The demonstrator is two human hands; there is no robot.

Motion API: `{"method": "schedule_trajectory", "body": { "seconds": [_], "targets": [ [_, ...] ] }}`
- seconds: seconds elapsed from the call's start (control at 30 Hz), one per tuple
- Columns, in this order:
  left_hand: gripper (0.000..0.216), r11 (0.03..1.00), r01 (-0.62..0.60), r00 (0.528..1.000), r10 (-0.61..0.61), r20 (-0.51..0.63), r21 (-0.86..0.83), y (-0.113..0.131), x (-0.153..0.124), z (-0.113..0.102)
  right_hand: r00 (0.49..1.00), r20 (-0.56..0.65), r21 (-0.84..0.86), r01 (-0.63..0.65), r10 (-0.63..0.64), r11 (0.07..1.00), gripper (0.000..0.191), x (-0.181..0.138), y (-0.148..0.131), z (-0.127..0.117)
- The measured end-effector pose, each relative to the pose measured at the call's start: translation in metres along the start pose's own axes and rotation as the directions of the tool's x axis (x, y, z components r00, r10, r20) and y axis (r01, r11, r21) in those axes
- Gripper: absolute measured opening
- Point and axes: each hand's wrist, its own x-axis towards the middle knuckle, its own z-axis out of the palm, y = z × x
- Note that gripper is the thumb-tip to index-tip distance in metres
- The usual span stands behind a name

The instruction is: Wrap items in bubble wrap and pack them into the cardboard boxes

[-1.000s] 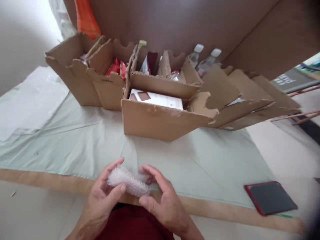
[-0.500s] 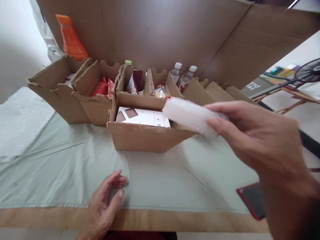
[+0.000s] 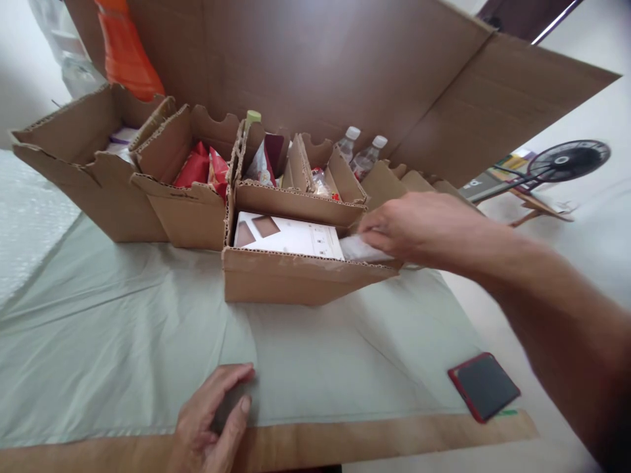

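Note:
My right hand [image 3: 394, 226] reaches into the right end of the front cardboard box [image 3: 305, 279]. Its fingers are closed on a whitish bubble-wrapped item [image 3: 361, 248], partly hidden by the hand and the box wall. Left of the wrapped item, a white carton [image 3: 296, 236] with brown squares lies in the same box. My left hand [image 3: 211, 414] rests near the table's front edge, thumb and fingers apart, with nothing in it.
Behind stands a row of cardboard bins [image 3: 182, 213] with red packets [image 3: 200, 167] and other goods. Clear bottles [image 3: 367, 157] and an orange bottle [image 3: 128, 52] stand behind them. A red-edged phone [image 3: 484, 386] lies at right on the green cloth [image 3: 315, 355]. A tall cardboard panel [image 3: 305, 72] rises at the back.
My right hand has moved left and down, carrying the wrapped item from above the box into its right end. My left hand stays near the table edge, still open.

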Motion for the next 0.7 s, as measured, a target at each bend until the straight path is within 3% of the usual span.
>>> {"method": "schedule_trajectory", "body": {
  "seconds": [0.07, 0.17, 0.27, 0.37, 0.47, 0.6, 0.63, 0.7],
  "targets": [
    [0.027, 0.999, -0.049, 0.998, 0.048, 0.045, 0.019, -0.003, 0.002, -0.004, 1.000, 0.019, -0.041, -0.001, 0.002, 0.999, 0.014, 0.010, -0.018, 0.009],
    [0.027, 0.996, -0.084, 0.993, 0.080, 0.086, 0.034, -0.005, 0.004, -0.007, 0.996, -0.078, -0.031, 0.038, -0.040, 0.999, 0.014, 0.021, -0.030, 0.024],
    [0.024, 1.000, -0.018, 1.000, 0.018, 0.003, 0.012, -0.002, 0.002, -0.002, 0.971, -0.208, 0.008, 0.122, -0.118, 0.992, 0.017, 0.021, -0.023, 0.033],
    [0.023, 1.000, -0.011, 1.000, 0.011, -0.028, -0.010, 0.000, -0.001, 0.005, 0.935, -0.340, 0.122, 0.152, -0.102, 0.981, 0.019, 0.001, -0.008, 0.034],
    [0.022, 1.000, -0.006, 1.000, 0.006, -0.025, 0.030, -0.001, -0.004, 0.000, 0.846, -0.533, 0.300, 0.184, 0.005, 0.936, 0.019, -0.042, 0.004, 0.037],
    [0.025, 0.986, 0.051, 0.998, -0.044, -0.045, 0.161, 0.008, 0.008, -0.028, 0.656, -0.698, 0.487, 0.139, 0.288, 0.862, 0.009, -0.103, 0.011, 0.070],
    [0.029, 0.977, 0.087, 0.995, -0.077, -0.058, 0.193, 0.012, 0.015, -0.036, 0.641, -0.692, 0.533, 0.144, 0.332, 0.834, 0.009, -0.112, 0.011, 0.085],
    [0.045, 0.965, 0.141, 0.988, -0.124, -0.090, 0.221, 0.023, 0.038, -0.047, 0.694, -0.626, 0.631, 0.183, 0.356, 0.754, 0.021, -0.116, 0.005, 0.116]
  ]
}}
